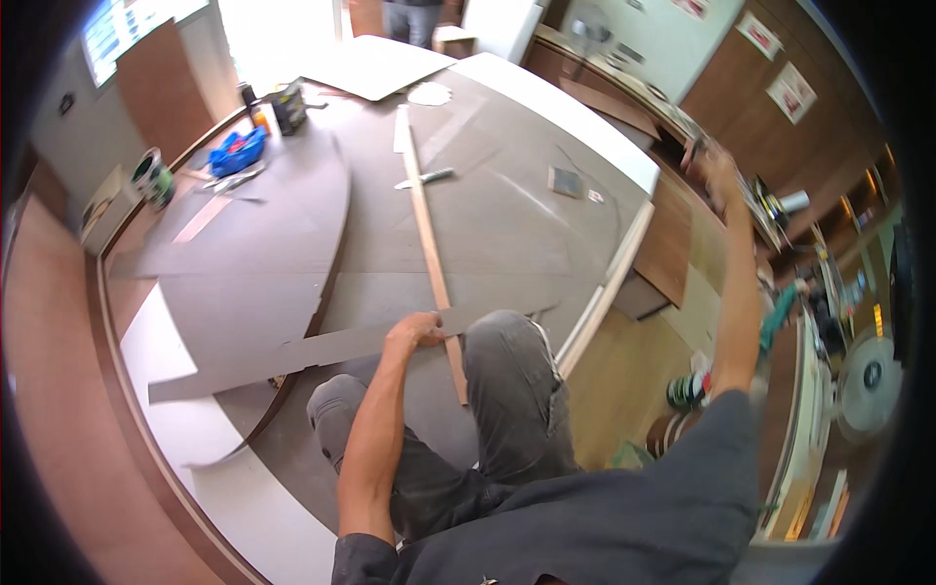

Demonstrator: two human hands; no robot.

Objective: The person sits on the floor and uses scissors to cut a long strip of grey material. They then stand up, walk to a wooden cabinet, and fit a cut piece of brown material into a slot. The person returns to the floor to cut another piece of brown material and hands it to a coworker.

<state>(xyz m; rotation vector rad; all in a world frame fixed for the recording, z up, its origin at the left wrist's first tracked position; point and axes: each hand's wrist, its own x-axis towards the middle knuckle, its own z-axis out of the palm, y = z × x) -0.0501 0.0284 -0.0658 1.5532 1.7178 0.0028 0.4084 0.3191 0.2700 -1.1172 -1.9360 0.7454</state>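
Note:
Crouching on a large grey-brown sheet [390, 253], I have my left hand [417, 330] closed on a long, thin grey-brown strip [244, 364]. The strip runs left from beside my knee, over the curved edge of another grey-brown sheet [263, 219]. A narrow wooden batten [426, 229] passes close by that hand, crossing the strip. Far out to the right, my right hand [714, 168] is raised on a stretched arm. It is blurred, with its fingers curled by a small dark thing whose kind I cannot make out.
A utility knife [425, 179] lies by the batten. Left stand a blue bag [237, 151], pliers-like tools [238, 178] and a paint can [153, 178]. A grey square block [565, 181] lies right of middle. A fan [868, 378] stands far right. Someone's legs [411, 21] show beyond.

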